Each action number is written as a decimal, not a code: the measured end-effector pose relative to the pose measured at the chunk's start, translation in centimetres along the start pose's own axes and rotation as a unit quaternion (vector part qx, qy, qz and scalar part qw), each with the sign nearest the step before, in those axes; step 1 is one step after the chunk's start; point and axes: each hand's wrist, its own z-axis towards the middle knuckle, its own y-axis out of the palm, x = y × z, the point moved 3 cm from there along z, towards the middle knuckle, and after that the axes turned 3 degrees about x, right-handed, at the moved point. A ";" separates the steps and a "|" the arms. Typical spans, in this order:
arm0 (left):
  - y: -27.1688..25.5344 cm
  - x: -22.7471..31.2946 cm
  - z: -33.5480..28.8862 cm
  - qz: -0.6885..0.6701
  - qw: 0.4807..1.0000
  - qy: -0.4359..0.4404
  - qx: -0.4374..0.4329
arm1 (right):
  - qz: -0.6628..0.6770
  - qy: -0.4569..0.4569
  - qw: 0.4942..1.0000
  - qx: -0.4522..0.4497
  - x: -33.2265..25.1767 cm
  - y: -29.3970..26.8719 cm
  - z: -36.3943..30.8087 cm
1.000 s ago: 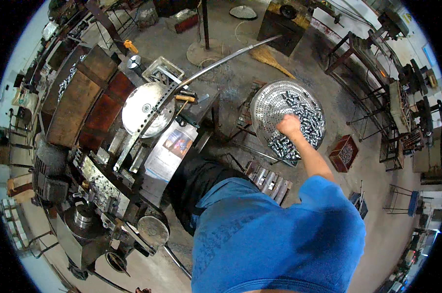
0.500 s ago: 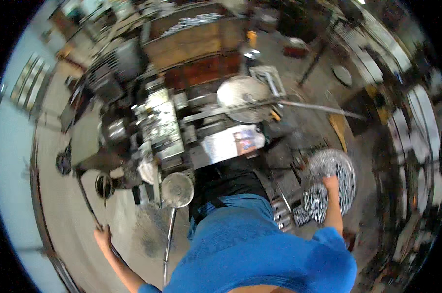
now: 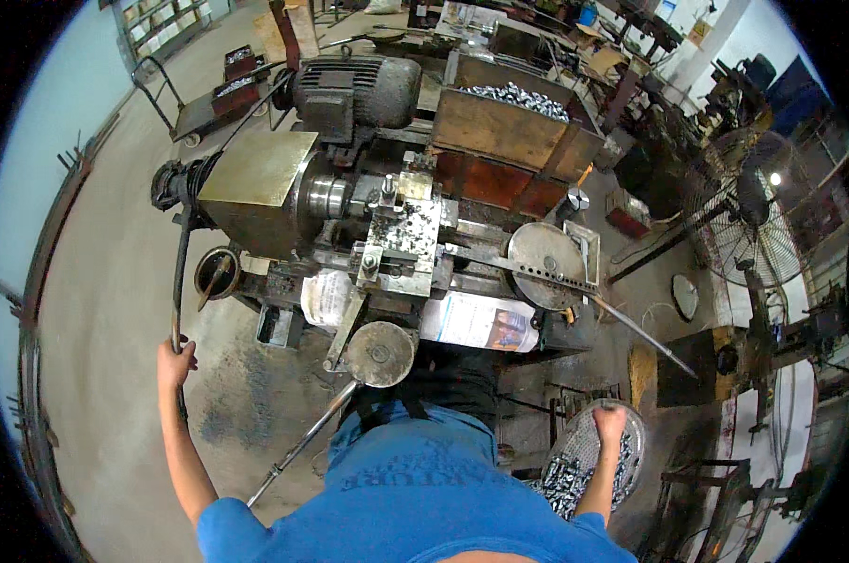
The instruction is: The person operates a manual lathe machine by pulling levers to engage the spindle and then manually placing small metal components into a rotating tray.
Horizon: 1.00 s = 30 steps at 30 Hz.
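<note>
My left hand (image 3: 175, 361) is closed around a long dark bar (image 3: 177, 291), which runs up to the left end of a lathe-like machine (image 3: 255, 192). On the right, my right hand (image 3: 612, 422) is in a fist over a round wire-mesh basket (image 3: 584, 439). Small shiny metal parts (image 3: 560, 479) lie in the basket, below and beside that hand. Whether the fist holds a part or the rim, I cannot tell. In front of my body, a round metal disc (image 3: 379, 354) sits at the end of a lever with a steel rod handle (image 3: 302, 441).
A motor (image 3: 357, 92) stands behind the machine. Farther right is a big metal bin (image 3: 499, 127) holding many small parts. A perforated bar (image 3: 527, 272) crosses a second disc (image 3: 542, 246). A caged fan (image 3: 748, 202) stands at right, a dark pot (image 3: 218, 272) at left.
The whole view has swung, and the machine and bin appear farther right; the picture is sharper now. My left hand stays on the bar. The right fist remains over the basket.
</note>
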 end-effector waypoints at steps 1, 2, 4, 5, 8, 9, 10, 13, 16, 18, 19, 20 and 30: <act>0.0 -0.8 0.5 0.010 1.000 -0.003 0.003 | 0.063 -0.147 0.985 0.064 -4.9 -1.7 0.4; -0.1 0.4 0.1 0.030 0.999 -0.007 0.008 | 0.129 -0.286 0.942 0.119 -10.5 -2.8 0.3; -0.2 2.4 -0.7 0.060 0.998 -0.014 0.016 | 0.225 -0.295 0.928 0.019 -23.3 -6.7 -1.4; -0.5 2.1 -0.8 0.088 0.996 -0.016 0.024 | 0.242 -0.382 0.892 0.017 -29.5 -8.3 -2.8; -1.2 1.1 -1.1 0.200 0.979 0.018 0.043 | 0.321 -0.590 0.739 -0.052 -43.7 -11.3 -7.1; -1.3 1.4 -1.4 0.254 0.964 0.057 0.052 | 0.339 -0.634 0.694 -0.048 -47.4 -11.0 -7.8; -1.6 1.3 -2.1 0.309 0.945 0.089 0.063 | 0.323 -0.659 0.675 -0.079 -51.2 -12.1 -9.8; -2.6 3.5 -5.1 0.287 0.955 0.062 0.035 | 0.136 -0.742 0.656 0.016 -59.5 -10.8 -11.6; -3.2 2.0 -7.2 0.263 0.963 0.043 0.042 | -0.050 -0.719 0.693 0.023 -64.0 -7.3 -11.8; -2.9 -0.1 -7.8 0.247 0.967 0.017 0.053 | -0.061 -0.712 0.700 -0.015 -65.0 -5.7 -11.5; -2.6 -1.2 -7.8 0.186 0.981 -0.020 0.059 | -0.069 -0.707 0.703 -0.035 -65.2 -5.3 -11.5; -2.7 -1.8 -8.0 0.202 0.975 0.002 0.090 | -0.048 -0.703 0.709 -0.040 -65.5 -5.0 -11.4; -2.4 1.7 -8.2 0.272 0.954 0.008 0.126 | 0.031 -0.658 0.749 -0.072 -66.2 -3.2 -11.3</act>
